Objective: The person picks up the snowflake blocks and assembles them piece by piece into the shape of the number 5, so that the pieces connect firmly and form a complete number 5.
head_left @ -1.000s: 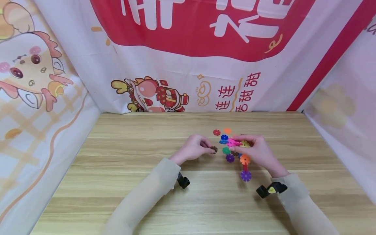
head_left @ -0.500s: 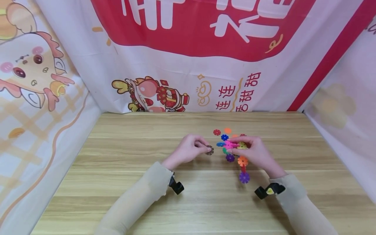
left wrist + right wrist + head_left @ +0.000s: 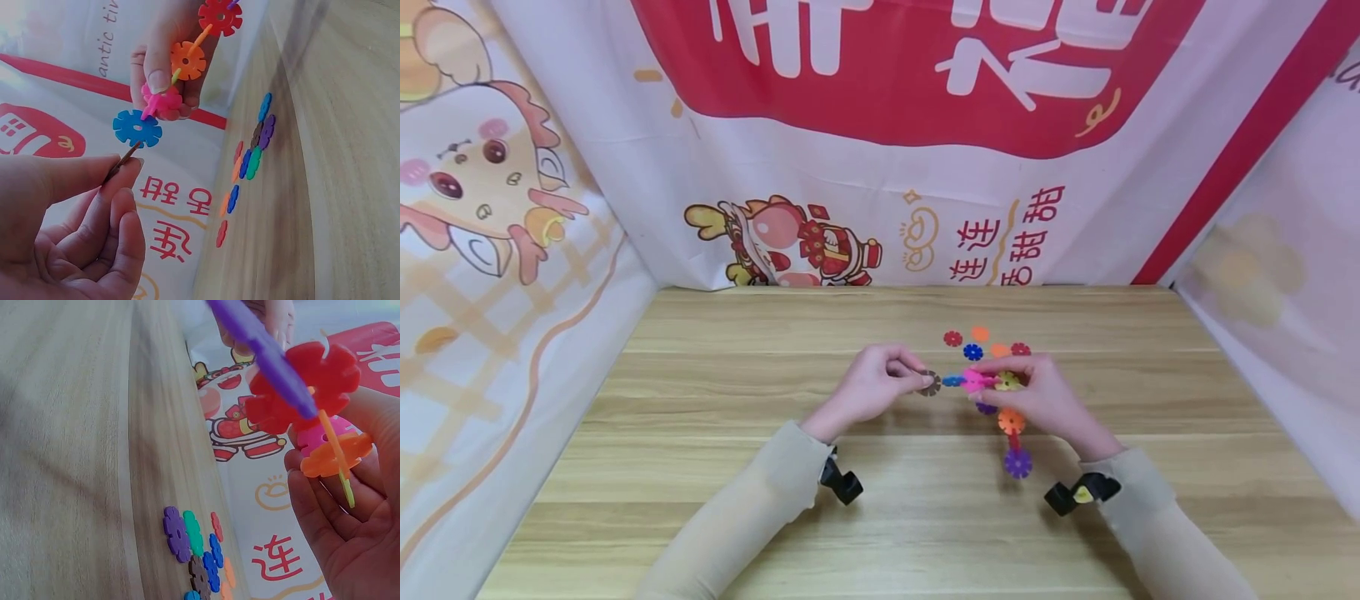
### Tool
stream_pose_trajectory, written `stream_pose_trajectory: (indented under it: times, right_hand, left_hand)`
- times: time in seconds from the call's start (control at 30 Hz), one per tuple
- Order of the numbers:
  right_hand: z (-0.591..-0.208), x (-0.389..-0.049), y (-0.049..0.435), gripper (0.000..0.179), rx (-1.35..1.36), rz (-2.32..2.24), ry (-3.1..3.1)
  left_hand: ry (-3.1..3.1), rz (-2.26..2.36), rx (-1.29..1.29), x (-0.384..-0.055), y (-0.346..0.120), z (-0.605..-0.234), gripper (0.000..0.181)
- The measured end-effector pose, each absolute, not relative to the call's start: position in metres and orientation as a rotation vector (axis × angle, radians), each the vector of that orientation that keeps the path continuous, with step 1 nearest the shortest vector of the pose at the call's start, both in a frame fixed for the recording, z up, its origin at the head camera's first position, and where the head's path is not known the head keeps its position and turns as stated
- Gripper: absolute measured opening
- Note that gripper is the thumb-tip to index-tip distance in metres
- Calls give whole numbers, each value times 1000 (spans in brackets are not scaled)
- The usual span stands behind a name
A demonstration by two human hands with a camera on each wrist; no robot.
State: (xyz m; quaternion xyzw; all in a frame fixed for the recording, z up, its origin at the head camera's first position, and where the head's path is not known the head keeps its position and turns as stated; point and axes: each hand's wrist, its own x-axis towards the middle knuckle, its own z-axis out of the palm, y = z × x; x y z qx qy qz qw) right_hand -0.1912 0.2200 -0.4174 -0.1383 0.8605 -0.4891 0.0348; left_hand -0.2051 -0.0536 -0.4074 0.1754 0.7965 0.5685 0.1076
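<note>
My left hand point(image 3: 868, 383) pinches a brown notched disc point(image 3: 930, 383) between thumb and forefinger. In the left wrist view that brown disc point(image 3: 122, 161) is edge-on, right at the rim of a blue disc point(image 3: 137, 128). The blue disc is the end of a joined chain of flower-shaped discs. Pinched by my right hand point(image 3: 1048, 400) is the chain's pink disc point(image 3: 161, 100). Beyond the pink one come a yellow disc point(image 3: 1007, 381), an orange disc point(image 3: 1011, 421), a red disc point(image 3: 306, 387) and a purple disc point(image 3: 1018, 463). The chain is held above the table.
Loose discs lie flat on the wooden table point(image 3: 895, 517) behind the hands, among them a red disc point(image 3: 952, 338), an orange disc point(image 3: 980, 333) and a dark blue disc point(image 3: 973, 352). A printed cloth point(image 3: 880, 208) stands at the table's back edge, with more cloth at both sides.
My left hand has drawn slightly left with the brown disc. The right hand has brought the chain left and toward me, so its blue end now meets the brown disc.
</note>
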Motion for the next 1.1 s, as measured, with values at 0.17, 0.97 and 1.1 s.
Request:
stream_pose_trajectory:
  times: [0.17,0.97,1.1]
  right_hand:
    - [-419,-191,219,37,-459,-1514,2630]
    - [-421,-196,199,12,-622,-1619,2477]
    - [-421,-197,200,11,-659,-1606,2490]
  left_hand:
    - [2305,1701,516,-205,-55,-406,8]
    - [2279,1722,492,-204,-52,-408,9]
    - [2266,1729,504,-204,-53,-408,10]
